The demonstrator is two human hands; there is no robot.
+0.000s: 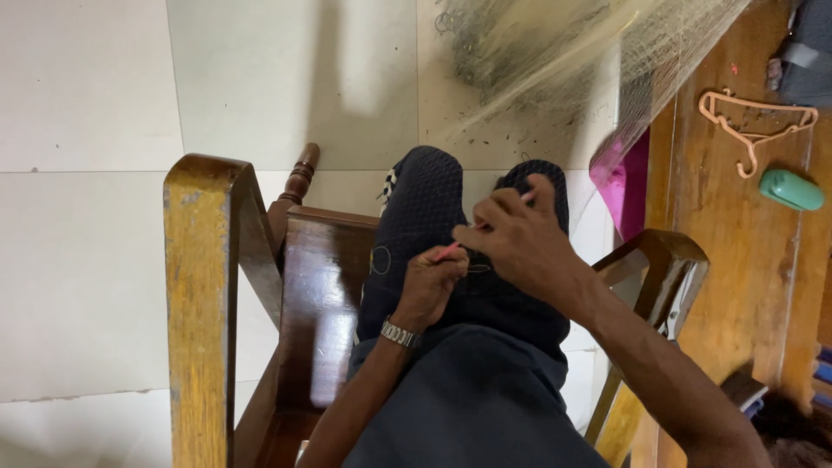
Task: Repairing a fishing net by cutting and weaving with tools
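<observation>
Left hand (431, 282) pinches a pink needle (451, 250); right hand (520, 238) closes its grip on thin net thread (478, 269), between the chair arms (204, 286).

Two hands (485, 260), one wooden chair (204, 286), one hanger (752, 126), one net (555, 61).
</observation>
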